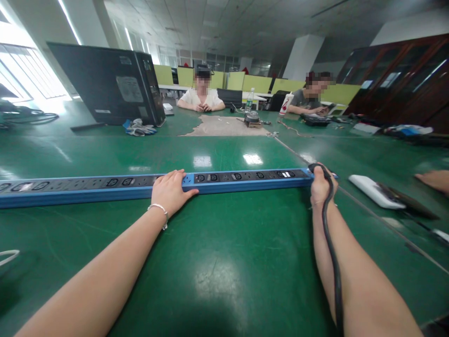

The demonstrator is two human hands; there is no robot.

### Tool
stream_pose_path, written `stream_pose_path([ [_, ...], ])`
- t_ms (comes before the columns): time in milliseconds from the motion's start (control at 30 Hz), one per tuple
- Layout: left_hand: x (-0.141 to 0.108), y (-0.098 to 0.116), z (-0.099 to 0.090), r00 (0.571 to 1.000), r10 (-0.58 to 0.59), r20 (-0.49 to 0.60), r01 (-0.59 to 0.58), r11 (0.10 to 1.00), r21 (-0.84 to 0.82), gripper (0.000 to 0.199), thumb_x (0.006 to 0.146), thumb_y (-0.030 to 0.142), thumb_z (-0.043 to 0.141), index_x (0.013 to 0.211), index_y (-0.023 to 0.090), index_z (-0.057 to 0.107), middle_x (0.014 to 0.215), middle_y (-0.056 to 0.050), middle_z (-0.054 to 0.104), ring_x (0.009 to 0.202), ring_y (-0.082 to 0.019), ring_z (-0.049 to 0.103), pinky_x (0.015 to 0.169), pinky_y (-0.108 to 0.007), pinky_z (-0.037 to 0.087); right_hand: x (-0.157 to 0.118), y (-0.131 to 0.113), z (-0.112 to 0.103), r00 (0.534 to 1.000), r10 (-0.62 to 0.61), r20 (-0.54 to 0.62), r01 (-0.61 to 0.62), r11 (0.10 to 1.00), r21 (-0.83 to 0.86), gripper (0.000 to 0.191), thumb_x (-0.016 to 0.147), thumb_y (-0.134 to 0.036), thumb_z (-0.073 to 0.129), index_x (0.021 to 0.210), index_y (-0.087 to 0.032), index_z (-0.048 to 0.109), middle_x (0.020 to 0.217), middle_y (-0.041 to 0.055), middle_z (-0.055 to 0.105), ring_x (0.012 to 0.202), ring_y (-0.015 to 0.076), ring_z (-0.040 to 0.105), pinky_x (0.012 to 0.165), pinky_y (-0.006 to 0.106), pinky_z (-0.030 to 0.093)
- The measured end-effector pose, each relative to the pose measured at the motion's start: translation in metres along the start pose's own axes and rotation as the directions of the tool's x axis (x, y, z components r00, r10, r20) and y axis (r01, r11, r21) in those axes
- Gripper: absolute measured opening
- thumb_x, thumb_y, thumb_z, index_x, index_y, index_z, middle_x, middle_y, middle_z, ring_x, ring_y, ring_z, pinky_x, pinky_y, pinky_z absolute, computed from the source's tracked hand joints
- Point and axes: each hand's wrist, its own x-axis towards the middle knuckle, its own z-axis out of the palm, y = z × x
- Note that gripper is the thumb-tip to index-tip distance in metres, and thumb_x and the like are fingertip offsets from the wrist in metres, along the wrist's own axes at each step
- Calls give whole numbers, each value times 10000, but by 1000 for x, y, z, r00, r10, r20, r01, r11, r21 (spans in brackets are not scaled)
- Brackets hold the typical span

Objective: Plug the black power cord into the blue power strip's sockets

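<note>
A long blue power strip [242,184] with black socket panels lies across the green table. My left hand [171,189] is closed over its middle, fingers on the top and far side, thumb along the near edge. At the strip's right end my right hand [321,186] is closed round a black power cord [329,215], with the dark end of the cord showing above the fingers. From there the cord runs down along my right forearm. Whether that end touches the strip is hidden by the hand.
The green table [224,262] carries a black computer tower [115,86] and work gloves [138,127] at the back left. A white device [375,191] lies right, near another person's hand [435,180]. Two people sit across, near a bottle [250,100] and a cardboard sheet [224,126].
</note>
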Motion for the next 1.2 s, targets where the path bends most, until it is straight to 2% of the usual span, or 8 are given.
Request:
stream_pose_path([
  [167, 0, 0, 1, 1000, 4, 1, -4, 1000, 0, 631, 741, 615, 519, 1212, 195, 499, 1323, -97, 528, 1237, -265, 442, 1021, -401, 299, -3, 5, 3, 990, 21, 137, 6, 981, -193, 406, 783, -473, 526, 990, -159, 680, 972, 83, 695, 1019, 237, 598, 983, 413, 409],
  [433, 0, 1, -1, 1000, -12, 16, 12, 1000, 10, 633, 737, 611, 529, 1220, 203, 496, 1324, -94, 527, 1234, -256, 446, 1024, -399, 302, 16, 3, -1, 951, 51, 304, 39, 958, -285, 364, 790, -455, 513, 987, -201, 684, 983, 59, 699, 1007, 240, 599, 971, 428, 408],
  [600, 0, 2, -3, 999, -26, 25, 25, 1000, 11, 624, 737, 602, 536, 1226, 217, 492, 1321, -89, 531, 1241, -259, 439, 1030, -399, 295, 18, 5, -2, 948, 30, 316, 74, 947, -311, 356, 792, -439, 498, 980, -205, 689, 986, 54, 701, 1008, 236, 594, 969, 434, 398],
  [733, 0, 2, -3, 1000, -16, 22, 16, 1000, 22, 617, 741, 607, 529, 1209, 206, 499, 1317, -86, 535, 1226, -255, 452, 1026, -395, 301, 16, 12, 0, 939, 11, 342, 133, 909, -394, 327, 781, -415, 498, 950, -219, 697, 953, 45, 712, 999, 244, 599, 996, 457, 356],
  [933, 0, 2, -2, 1000, -7, 13, 7, 1000, 16, 621, 745, 606, 523, 1211, 196, 498, 1318, -94, 532, 1231, -262, 449, 1023, -404, 302, 15, 13, -4, 914, 4, 406, 213, 846, -488, 377, 805, -400, 468, 1056, -210, 676, 1091, 90, 665, 1181, 280, 493, 1032, 482, 306],
  [1067, 0, 2, -2, 999, -22, 25, 21, 1000, 15, 615, 743, 595, 532, 1218, 206, 496, 1332, -94, 521, 1242, -260, 440, 1031, -405, 298, 13, 10, -5, 918, 23, 397, 190, 852, -489, 379, 809, -387, 463, 1068, -203, 669, 1118, 102, 648, 1199, 282, 474, 1026, 492, 315],
  [1200, 1, 2, -3, 999, -25, 34, 24, 1000, 13, 617, 741, 596, 531, 1224, 213, 496, 1332, -100, 521, 1244, -261, 439, 1029, -406, 302, 13, 13, -2, 925, 19, 380, 166, 879, -446, 345, 806, -391, 465, 994, -204, 686, 1059, 87, 678, 1184, 283, 493, 1048, 525, 266],
])
